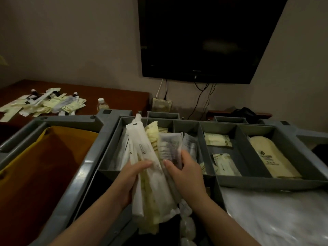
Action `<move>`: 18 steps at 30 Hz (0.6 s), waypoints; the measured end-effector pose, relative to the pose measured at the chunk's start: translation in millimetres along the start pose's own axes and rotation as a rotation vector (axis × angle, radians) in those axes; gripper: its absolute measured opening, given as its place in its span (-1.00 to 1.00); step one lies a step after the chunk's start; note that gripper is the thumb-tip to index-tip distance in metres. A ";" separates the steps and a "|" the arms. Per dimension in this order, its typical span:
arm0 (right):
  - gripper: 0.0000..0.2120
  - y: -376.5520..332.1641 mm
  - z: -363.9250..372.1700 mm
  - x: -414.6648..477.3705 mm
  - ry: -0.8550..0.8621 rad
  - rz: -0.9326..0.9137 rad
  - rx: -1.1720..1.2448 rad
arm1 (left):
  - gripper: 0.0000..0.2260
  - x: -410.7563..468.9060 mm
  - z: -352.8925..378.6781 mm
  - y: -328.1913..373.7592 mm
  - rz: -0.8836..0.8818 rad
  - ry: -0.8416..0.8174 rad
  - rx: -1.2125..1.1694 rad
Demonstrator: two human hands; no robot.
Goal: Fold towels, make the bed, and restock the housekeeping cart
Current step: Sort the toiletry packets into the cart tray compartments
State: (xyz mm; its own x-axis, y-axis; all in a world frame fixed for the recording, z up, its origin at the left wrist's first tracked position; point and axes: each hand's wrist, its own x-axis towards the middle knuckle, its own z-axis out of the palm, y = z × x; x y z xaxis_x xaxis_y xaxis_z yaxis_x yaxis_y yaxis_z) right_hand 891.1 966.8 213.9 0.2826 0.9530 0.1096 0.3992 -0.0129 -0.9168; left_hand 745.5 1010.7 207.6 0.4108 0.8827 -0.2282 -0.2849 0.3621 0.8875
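Grey plastic forms the top tray of the housekeeping cart (248, 183), split by walls into several compartments, and we hold a bundle of packets (152, 157) upright over its leftmost compartment. Our left hand (131, 176) wraps the bundle from the left, thumb laid across the front. Our right hand (184, 173) grips it from the right, thumb pressed on a clear wrapper, so both hands are clamped on the same bundle. We see long white sleeves and pale yellow sachets in it, fanned out at the top. More sachets (217, 139) lie in the middle compartments, and a long pale yellow pack (273, 157) fills the right one. An orange-brown bag (53, 157) hangs open in the cart's left frame. Behind it, loose packets (44, 103) lie scattered on a wooden table (115, 98), with a small white-capped bottle (102, 103) near the cart. A dark television (204, 38) hangs on the wall, and white plastic sheeting (275, 219) lies at lower right.
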 end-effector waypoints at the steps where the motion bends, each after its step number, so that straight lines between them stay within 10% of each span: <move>1: -0.93 0.7 -0.4 0.3 0.017 -0.012 0.010 | -0.58 -0.1 0.4 0.3 -0.003 -0.003 -0.011; 18: -0.76 26.5 -46.9 55.9 0.265 0.240 0.106 | -0.69 10.3 -13.1 8.7 -0.129 0.081 -0.135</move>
State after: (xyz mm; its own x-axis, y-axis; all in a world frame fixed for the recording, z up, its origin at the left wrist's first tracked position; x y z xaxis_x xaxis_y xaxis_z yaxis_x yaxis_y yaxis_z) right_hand 958.3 1005.5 213.8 0.5787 0.8150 -0.0307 0.2053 -0.1820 -0.9616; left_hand 736.0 1026.9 207.7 0.3822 0.8455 -0.3729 -0.3501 0.5059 0.7883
